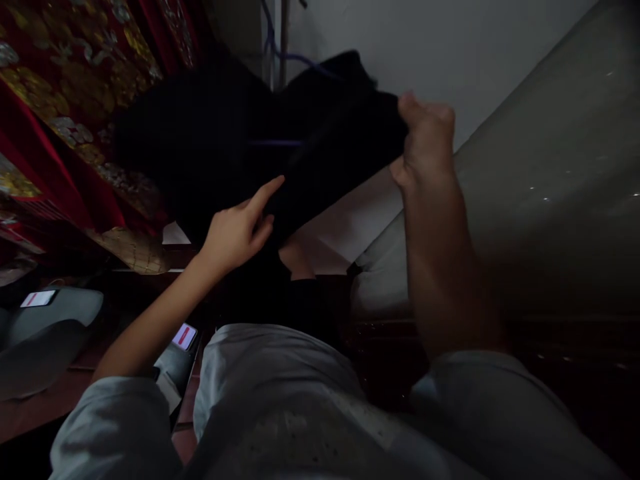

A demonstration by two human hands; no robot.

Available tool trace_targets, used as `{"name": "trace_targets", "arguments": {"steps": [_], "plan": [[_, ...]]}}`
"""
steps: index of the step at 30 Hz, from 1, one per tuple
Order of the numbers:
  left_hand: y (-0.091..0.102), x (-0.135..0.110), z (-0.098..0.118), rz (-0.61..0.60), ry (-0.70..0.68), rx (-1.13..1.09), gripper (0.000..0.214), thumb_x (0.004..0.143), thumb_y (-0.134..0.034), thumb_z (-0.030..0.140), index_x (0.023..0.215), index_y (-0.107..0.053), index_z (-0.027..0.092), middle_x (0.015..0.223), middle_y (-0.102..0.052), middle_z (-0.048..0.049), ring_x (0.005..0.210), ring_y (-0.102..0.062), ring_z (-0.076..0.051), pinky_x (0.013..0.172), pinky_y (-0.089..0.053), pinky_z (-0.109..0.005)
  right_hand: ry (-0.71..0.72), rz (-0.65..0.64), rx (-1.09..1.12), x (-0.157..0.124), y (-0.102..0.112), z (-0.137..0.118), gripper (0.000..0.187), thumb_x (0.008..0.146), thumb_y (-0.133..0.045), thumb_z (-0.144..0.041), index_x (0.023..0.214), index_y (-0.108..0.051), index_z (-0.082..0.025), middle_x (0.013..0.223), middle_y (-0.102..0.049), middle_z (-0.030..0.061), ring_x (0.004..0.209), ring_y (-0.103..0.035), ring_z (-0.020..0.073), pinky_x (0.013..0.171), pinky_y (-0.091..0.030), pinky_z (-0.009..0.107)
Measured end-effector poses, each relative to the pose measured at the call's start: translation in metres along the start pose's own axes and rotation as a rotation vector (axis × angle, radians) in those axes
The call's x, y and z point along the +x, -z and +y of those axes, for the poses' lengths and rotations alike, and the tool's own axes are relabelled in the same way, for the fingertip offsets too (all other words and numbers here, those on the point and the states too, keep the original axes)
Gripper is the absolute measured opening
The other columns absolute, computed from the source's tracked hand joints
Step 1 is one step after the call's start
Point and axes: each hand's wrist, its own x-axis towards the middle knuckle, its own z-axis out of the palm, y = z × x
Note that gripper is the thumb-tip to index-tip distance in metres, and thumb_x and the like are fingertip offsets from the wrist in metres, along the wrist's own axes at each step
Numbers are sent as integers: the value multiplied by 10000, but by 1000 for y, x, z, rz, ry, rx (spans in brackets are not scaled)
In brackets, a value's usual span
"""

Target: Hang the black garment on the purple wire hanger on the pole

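Note:
A large black garment hangs spread in front of me, dark and hard to read. My right hand is closed round its upper right edge and holds it up. My left hand sits lower, at the cloth's bottom edge, with the forefinger stretched out along the fabric and the other fingers curled onto it. Both my forearms come out of pale grey sleeves.
A red and gold patterned cloth hangs at the left. A pale wall is behind. A shiny grey surface slopes at the right. Grey slippers with red-marked labels lie on the reddish floor, lower left.

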Motion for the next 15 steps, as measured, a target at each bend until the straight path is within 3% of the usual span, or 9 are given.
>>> {"name": "trace_targets", "arguments": {"steps": [3, 5, 7, 9, 11, 13, 15], "plan": [[-44, 1, -19, -250, 217, 91, 691, 1004, -570, 262, 1635, -290, 298, 1100, -722, -58, 897, -736, -260, 840, -582, -371, -61, 37, 3, -38, 5, 3, 260, 855, -755, -413, 696, -622, -255, 789, -675, 70, 1001, -684, 277, 884, -571, 476], [-69, -4, -26, -369, 290, 157, 557, 1020, -578, 305, 1559, -446, 260, 1171, -706, -105, 970, -728, -304, 838, -583, -398, -68, 48, 6, -50, 5, 7, 308, 796, -775, -511, 697, -633, -257, 771, -659, 67, 977, -681, 286, 854, -572, 491], [-90, -15, -29, -407, 310, 163, 395, 1034, -573, 351, 1396, -613, 201, 1221, -676, -147, 1040, -705, -325, 841, -579, -398, -92, 85, -17, -48, 6, 13, 352, 769, -773, -545, 656, -590, -267, 732, -616, 50, 940, -673, 272, 822, -570, 465], [-105, -31, -26, -353, 311, 120, 296, 1038, -570, 342, 1237, -695, 162, 1180, -672, -162, 1068, -683, -318, 866, -569, -391, -131, 151, -77, -40, 8, 21, 348, 817, -731, -478, 631, -523, -270, 747, -598, 46, 886, -649, 237, 820, -553, 429], [-119, -49, -21, -231, 319, 44, 232, 1039, -563, 283, 1146, -724, 154, 1068, -689, -149, 1040, -674, -298, 906, -552, -396, -130, 247, -134, -40, 7, 29, 232, 830, -700, -317, 693, -521, -262, 844, -613, 54, 890, -620, 202, 884, -524, 404], [-132, -66, -12, -80, 312, -73, 214, 1042, -546, 232, 1128, -730, 166, 970, -701, -122, 972, -672, -271, 927, -541, -400, -23, 426, -172, -62, -2, 35, 187, 757, -690, -154, 847, -554, -246, 1007, -612, 58, 991, -599, 180, 999, -474, 381], [-147, -79, 0, 86, 282, -235, 241, 1053, -531, 230, 1224, -697, 192, 1013, -719, -107, 967, -672, -248, 953, -538, -403, 97, 596, -184, -105, -18, 40, 370, 669, -694, -88, 961, -534, -247, 1114, -577, 42, 1072, -571, 168, 1064, -431, 362]]}}
